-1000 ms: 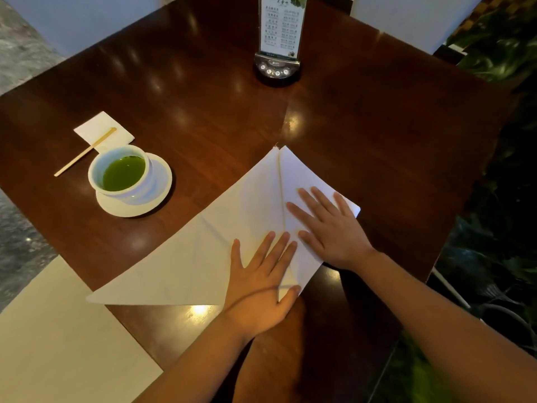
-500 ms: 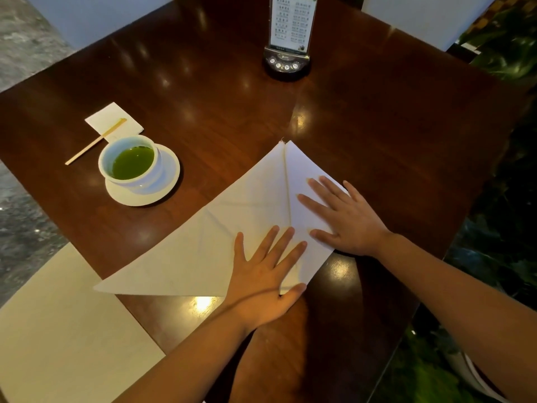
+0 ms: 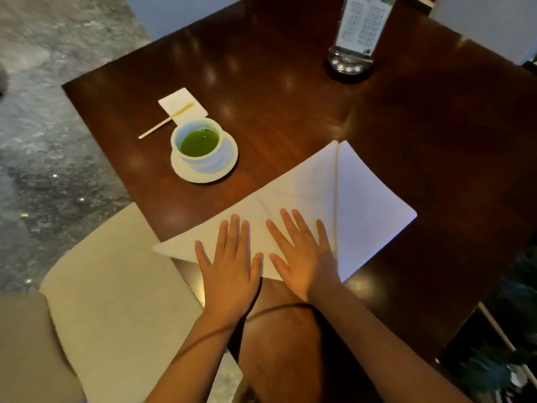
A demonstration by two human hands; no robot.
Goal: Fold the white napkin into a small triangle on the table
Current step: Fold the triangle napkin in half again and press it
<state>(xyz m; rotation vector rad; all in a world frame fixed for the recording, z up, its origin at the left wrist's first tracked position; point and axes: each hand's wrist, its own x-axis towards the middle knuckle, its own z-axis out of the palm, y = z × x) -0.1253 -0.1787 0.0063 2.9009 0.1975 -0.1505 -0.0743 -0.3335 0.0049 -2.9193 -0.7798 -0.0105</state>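
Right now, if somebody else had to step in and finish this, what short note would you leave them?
Left hand: flat, palm down on the napkin's near left part, holding nothing.
Right hand: flat beside it, just left of the fold line.
Napkin: a large white triangle on the table, its right flap folded over.
Cup of green tea: on its saucer to the left, apart from the napkin.
Done: first folds.
Left: fold the left point over, then down to a small triangle.

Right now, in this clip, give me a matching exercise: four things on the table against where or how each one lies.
Things:
1. white napkin
2. cup
3. wooden stick
4. menu stand

States:
A. on a saucer, holding green liquid
B. upright at the far edge
C. flat under both palms
D. lying across a small white square

Pairs: 1-C, 2-A, 3-D, 4-B
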